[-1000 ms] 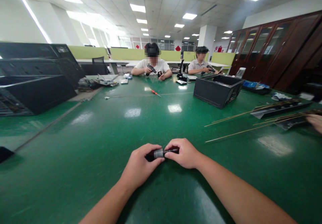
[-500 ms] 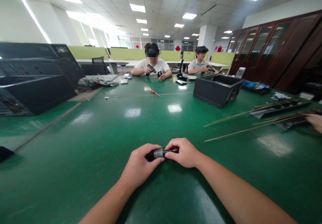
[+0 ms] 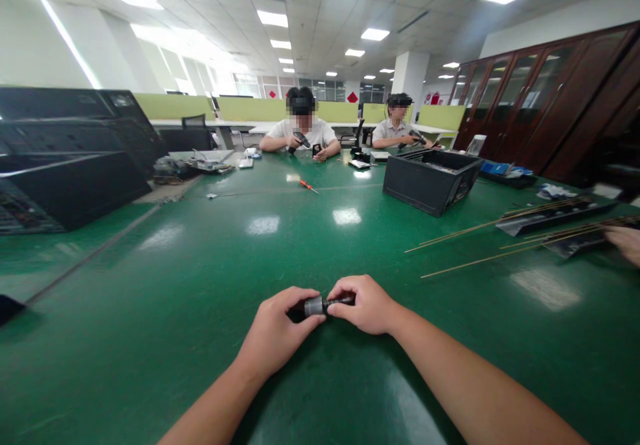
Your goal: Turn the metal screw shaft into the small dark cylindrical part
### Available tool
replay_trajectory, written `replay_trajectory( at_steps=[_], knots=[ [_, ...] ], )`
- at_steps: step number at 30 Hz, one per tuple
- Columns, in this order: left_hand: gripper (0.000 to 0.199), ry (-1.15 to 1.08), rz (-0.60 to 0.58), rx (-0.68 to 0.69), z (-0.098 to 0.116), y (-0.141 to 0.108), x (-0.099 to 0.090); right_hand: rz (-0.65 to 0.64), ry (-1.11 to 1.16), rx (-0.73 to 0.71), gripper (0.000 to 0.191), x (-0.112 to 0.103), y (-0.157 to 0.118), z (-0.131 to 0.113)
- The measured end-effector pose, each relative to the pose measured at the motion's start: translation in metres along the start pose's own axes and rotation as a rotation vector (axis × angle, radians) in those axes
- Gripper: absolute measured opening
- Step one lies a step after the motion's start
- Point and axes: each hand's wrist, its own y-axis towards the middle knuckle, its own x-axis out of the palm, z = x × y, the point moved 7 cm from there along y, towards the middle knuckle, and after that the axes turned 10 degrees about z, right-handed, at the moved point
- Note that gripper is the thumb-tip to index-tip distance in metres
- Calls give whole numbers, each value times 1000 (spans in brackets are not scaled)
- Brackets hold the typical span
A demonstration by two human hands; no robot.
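Low over the green table (image 3: pixel 200 338), my left hand (image 3: pixel 280 328) has its thumb and fingers closed round a short grey cylinder (image 3: pixel 314 306). From its right end runs a narrow, dark ridged shaft (image 3: pixel 332 302), which my right hand (image 3: pixel 367 305) pinches between thumb and fingers. Cylinder and shaft lie in one line, level, and look joined; I cannot tell whether they are one piece. The shaft's far end and the cylinder's left end are partly hidden by my fingers.
An orange screwdriver (image 3: pixel 309 186) lies mid-table. A black computer case (image 3: pixel 425 182) stands beyond, right; more cases (image 3: pixel 75 188) are at left. Thin brass-coloured rods (image 3: pixel 465 265) lie at right near another person's hand (image 3: pixel 625 244). Two co-workers (image 3: pixel 301 132) sit opposite.
The nearest thin rod has slid a little to the right, by the other person's hand. Both my hands keep the same grip in nearly the same place.
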Motion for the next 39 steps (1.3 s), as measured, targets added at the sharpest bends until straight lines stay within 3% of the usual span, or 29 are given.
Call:
replay_trajectory(
  at_steps=[39],
  knots=[
    [24,11,6,31,4,2,-3,-7,-20,3,7,-2,1,0]
  ],
)
